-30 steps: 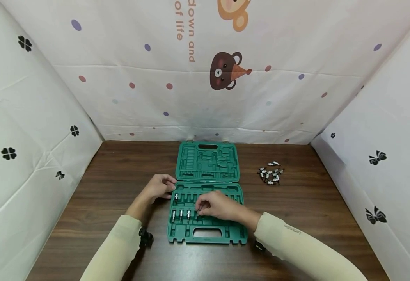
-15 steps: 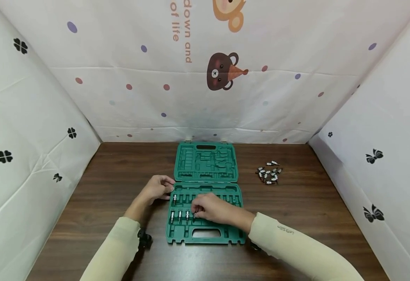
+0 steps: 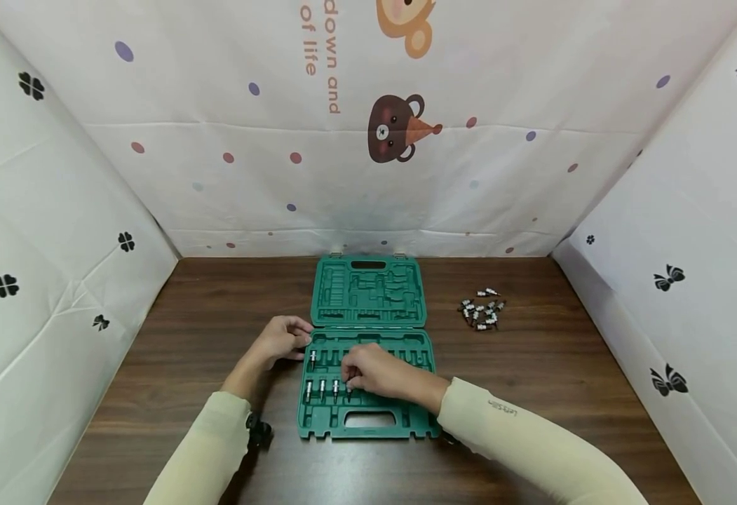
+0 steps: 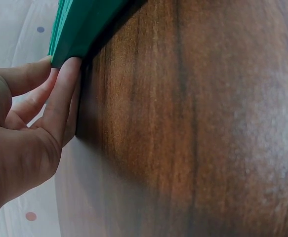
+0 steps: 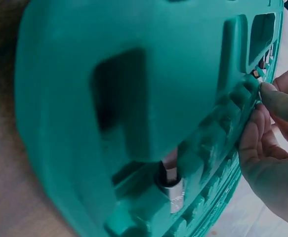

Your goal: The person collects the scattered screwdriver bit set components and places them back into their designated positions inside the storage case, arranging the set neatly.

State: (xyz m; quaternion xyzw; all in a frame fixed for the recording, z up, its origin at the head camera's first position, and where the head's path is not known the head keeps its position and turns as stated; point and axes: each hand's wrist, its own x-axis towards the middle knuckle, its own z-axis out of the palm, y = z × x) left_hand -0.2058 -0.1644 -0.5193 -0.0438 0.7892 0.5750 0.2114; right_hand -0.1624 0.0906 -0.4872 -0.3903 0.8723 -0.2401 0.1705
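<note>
Below "of life" lettering (image 3: 309,49), right grip (image 3: 373,370) pinches a bit (image 3: 349,395), left grip (image 3: 279,338) the green case (image 3: 327,421).

One case (image 3: 330,423) is lying on the bench (image 3: 229,291); two hands (image 3: 282,338) (image 3: 374,369) are meeting it. Six bits (image 3: 322,389) are sitting inside: four front-left, one behind (image 3: 313,360), one toward the right edge (image 5: 176,195). About a dozen (image 3: 482,327) are lying toward the bench's right edge.

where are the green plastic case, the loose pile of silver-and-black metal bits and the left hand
Green plastic case (image 3: 368,294), head view, inside of the open lid
Loose pile of silver-and-black metal bits (image 3: 479,308), head view, a bit mid-pile
Left hand (image 3: 278,339), head view, back of the hand
</note>
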